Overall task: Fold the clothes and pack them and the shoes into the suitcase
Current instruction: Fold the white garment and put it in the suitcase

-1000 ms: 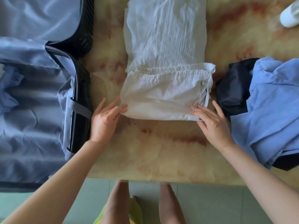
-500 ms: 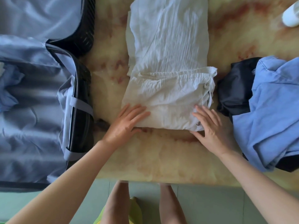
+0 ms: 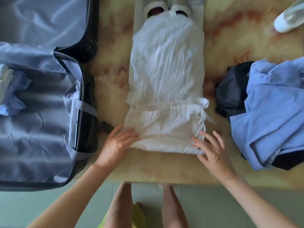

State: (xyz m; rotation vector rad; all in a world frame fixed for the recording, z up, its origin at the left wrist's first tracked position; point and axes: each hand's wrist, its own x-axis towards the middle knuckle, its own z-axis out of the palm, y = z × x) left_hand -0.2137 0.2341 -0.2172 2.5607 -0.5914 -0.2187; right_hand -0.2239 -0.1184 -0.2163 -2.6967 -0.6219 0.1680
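Note:
A white crinkled garment (image 3: 166,76) lies lengthwise in the middle of the table, its near end folded back over itself into a thick band (image 3: 164,129). My left hand (image 3: 116,143) touches the fold's near left corner with fingers spread. On the near right corner rests my right hand (image 3: 212,148), fingers straight. A pair of white shoes (image 3: 167,9) shows at the garment's far end, partly under it. The open black suitcase (image 3: 83,99) with blue-grey lining lies at the left, with some light blue cloth (image 3: 14,94) inside.
A heap of light blue clothing (image 3: 271,116) over a dark navy piece (image 3: 232,92) sits at the right. A white bottle-like object (image 3: 289,20) lies at the far right corner. The table's front edge (image 3: 164,180) runs just beyond my wrists; my legs stand below it.
Both hands slid toward me along the folded band to its near edge. The view has tilted up, bringing the shoes at the garment's far end into sight.

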